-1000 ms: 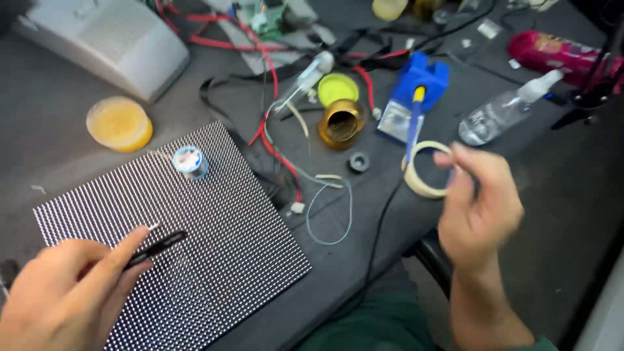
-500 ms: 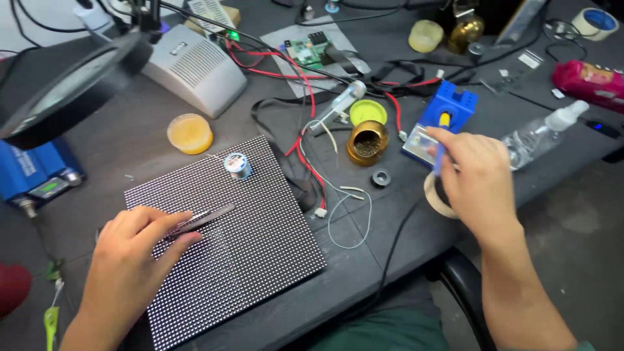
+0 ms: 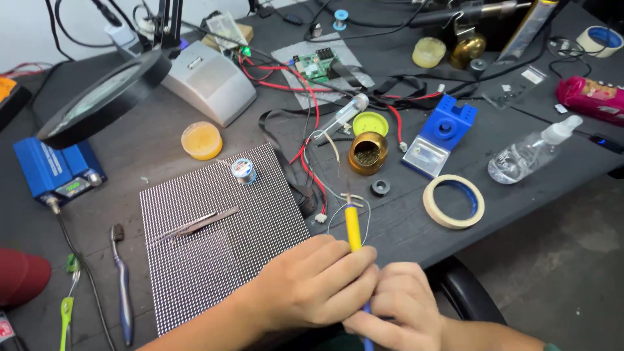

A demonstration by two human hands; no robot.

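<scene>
Both my hands meet at the table's front edge on a soldering iron (image 3: 352, 224) with a yellow and blue handle, its tip pointing away from me. My left hand (image 3: 316, 283) wraps the yellow part. My right hand (image 3: 398, 314) grips the blue lower end. Left of them lies a square dotted LED panel (image 3: 214, 260), with metal tweezers (image 3: 195, 225) lying loose on it and a small solder spool (image 3: 243, 170) at its far edge. A roll of masking tape (image 3: 454, 201) lies flat on the table to the right.
A brass tip-cleaner pot (image 3: 368, 153), a blue iron stand (image 3: 439, 133), a clear squeeze bottle (image 3: 532, 153) and a yellow flux tin (image 3: 201, 140) sit behind. A magnifier lamp (image 3: 97, 97), grey station box (image 3: 208, 81), blue meter (image 3: 52, 169), toothbrush (image 3: 121, 286) and tangled wires (image 3: 312, 140) crowd the desk.
My left hand let go of the tweezers, which now lie on the panel. My right hand put down the tape roll, took the soldering iron, and both hands came together on it.
</scene>
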